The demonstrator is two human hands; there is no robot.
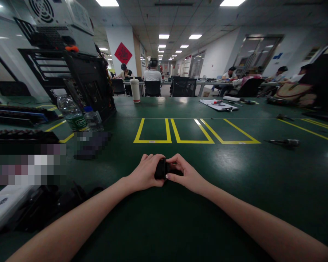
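Black object (160, 169) is being clasped by left hand (145, 171), pinched by right hand (189, 175); forearms (98, 206) are being held slanting inward.

The held part (160, 170) sits between left hand (146, 171) and right hand (190, 176); on the table (262, 174), tape outlines (195, 142) lie beyond that grip (a cup (135, 91) farther still), bottles (72, 113) left, a screwdriver (289, 142) right.

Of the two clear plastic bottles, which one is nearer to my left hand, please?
The smaller bottle with the blue cap is nearer to your left hand. The taller bottle, farther left, carries a green label.
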